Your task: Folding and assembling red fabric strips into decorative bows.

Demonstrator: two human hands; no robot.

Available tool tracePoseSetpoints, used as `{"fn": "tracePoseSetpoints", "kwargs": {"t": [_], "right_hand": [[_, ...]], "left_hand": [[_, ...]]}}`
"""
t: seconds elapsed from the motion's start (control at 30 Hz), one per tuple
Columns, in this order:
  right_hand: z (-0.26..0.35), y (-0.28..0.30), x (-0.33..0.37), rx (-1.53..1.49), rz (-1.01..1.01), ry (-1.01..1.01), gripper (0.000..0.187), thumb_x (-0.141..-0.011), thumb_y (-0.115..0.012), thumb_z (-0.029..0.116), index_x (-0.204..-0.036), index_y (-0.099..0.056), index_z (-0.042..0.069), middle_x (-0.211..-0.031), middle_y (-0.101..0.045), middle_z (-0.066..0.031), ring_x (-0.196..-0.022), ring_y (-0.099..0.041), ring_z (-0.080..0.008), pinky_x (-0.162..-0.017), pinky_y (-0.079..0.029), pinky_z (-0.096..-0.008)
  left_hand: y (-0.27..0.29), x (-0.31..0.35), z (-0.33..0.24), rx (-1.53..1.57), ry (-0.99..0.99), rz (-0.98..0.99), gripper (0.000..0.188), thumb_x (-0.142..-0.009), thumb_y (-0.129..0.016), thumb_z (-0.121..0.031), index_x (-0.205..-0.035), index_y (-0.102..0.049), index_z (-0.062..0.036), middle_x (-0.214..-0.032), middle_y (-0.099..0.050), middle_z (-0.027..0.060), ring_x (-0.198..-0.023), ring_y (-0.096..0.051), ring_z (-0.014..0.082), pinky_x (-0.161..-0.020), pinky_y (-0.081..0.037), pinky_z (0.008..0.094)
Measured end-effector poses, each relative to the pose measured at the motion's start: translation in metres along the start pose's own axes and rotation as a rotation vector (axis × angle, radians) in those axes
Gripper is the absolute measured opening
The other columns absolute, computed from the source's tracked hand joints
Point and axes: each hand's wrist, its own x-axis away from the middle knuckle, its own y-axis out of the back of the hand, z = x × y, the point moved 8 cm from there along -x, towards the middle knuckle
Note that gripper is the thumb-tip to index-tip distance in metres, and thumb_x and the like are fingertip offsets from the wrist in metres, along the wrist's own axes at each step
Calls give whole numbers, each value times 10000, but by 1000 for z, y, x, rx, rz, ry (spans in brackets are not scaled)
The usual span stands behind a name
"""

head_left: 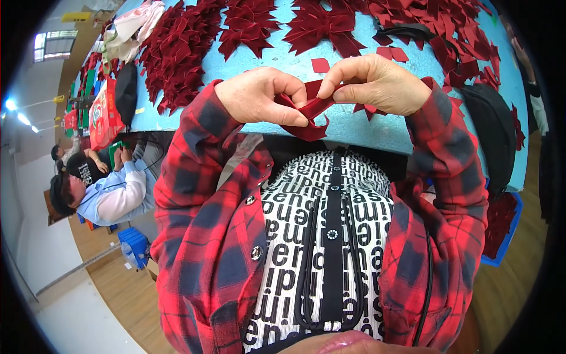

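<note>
A dark red velvet ribbon (311, 110) is held in loops between my two hands, just above the near edge of the blue table. My left hand (262, 100) pinches it between thumb and fingers, and one curled end hangs below. At the other end of the loop, my right hand (377, 85) grips the ribbon with thumb and forefinger. Beyond my hands lie finished-looking velvet bows (324, 29) in rows, with a thick heap of bows (177, 53) to the left. A small red fabric piece (320, 65) lies flat just past my fingers.
Loose red ribbon pieces (448, 35) pile up at the far right, around a black strap (404, 29). A black bag (492, 133) sits at the table's right edge, above a blue crate (507, 236). Left, a red bag (106, 115) stands near seated people.
</note>
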Motion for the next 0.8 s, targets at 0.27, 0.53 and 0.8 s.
{"fn": "tracePoseSetpoints", "kwargs": {"t": [0.27,0.53,0.8], "right_hand": [[-6,-2,-1,142,135,120,126,-861,-593,-26,-928,-692,12,-930,-657,-45,-904,-602,-115,-828,-484,-260],[-19,4,4,287,43,-201,184,-830,-536,54,-919,-696,39,-839,-624,4,-656,-547,-52,-554,-449,-203],[-19,-4,1,223,10,-143,181,-817,-538,89,-911,-692,73,-729,-590,44,-524,-476,-22,-444,-380,-186]], "left_hand": [[-9,-11,6,33,5,45,158,-821,-736,-119,-801,-601,-38,-781,-586,-27,-743,-510,71,-689,-428,247],[-11,-13,12,35,32,20,178,-812,-747,-128,-802,-597,-33,-775,-573,-29,-750,-500,74,-695,-425,249],[-11,-9,15,40,35,13,180,-807,-751,-139,-812,-608,-29,-771,-579,-17,-748,-506,89,-696,-429,258]]}}
